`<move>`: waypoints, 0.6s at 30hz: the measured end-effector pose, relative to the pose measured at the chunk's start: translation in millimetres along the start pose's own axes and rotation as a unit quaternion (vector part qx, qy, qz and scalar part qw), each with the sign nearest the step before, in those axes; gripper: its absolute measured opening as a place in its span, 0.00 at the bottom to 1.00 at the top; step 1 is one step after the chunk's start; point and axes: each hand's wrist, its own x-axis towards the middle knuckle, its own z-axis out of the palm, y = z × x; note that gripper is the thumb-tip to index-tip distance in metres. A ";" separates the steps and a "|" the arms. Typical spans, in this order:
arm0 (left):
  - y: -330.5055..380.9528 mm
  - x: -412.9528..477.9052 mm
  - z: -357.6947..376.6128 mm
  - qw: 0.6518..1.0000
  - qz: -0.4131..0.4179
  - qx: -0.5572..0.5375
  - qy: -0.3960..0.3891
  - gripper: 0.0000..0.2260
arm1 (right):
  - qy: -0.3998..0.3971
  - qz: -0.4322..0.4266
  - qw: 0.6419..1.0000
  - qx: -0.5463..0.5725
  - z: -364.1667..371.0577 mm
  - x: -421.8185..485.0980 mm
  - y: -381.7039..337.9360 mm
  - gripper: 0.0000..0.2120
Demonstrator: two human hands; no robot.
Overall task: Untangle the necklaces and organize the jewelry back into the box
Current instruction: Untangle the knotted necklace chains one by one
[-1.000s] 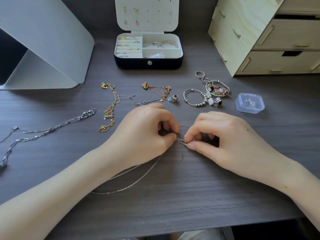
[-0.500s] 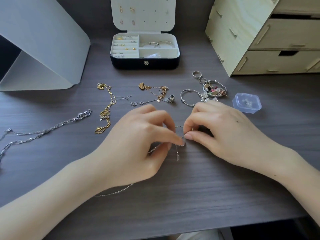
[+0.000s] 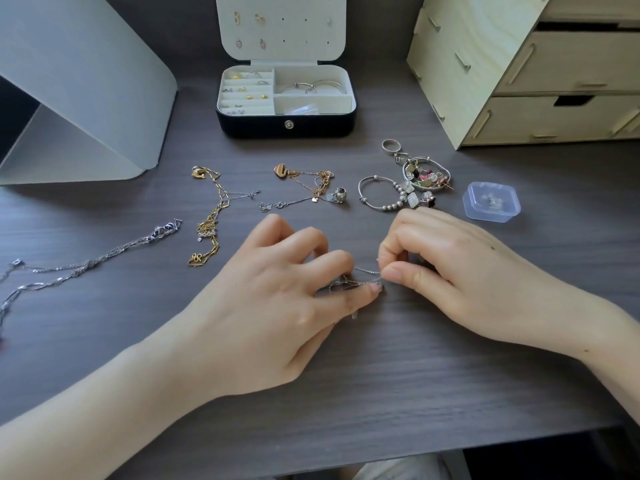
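Silver chain pinched between both hands, left hand knuckles-up, right hand fingers curled

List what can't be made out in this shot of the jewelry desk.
- Thin silver chain: in the head view, most of it is hidden under the left hand and right hand; whether it is knotted cannot be told.
- Long silver necklace: cut off by the left edge.
- Clear plastic case: contents too small to identify.
- Jewelry box: front right compartment's contents are blurred.
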 end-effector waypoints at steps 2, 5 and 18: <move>0.9 -0.6 -0.1 1.000 0.009 0.014 -0.001 0.16 | -0.004 -0.004 1.000 -0.002 -1.5 -3.1 0.4 0.05; 1.4 -1.5 -0.2 1.000 0.013 0.025 0.000 0.16 | -0.013 -0.008 1.000 -0.013 -2.7 -6.8 1.2 0.04; -0.2 -2.8 -0.1 1.000 0.006 -0.005 -0.001 0.15 | -0.025 -0.003 1.000 -0.018 1.3 -14.7 -6.2 0.10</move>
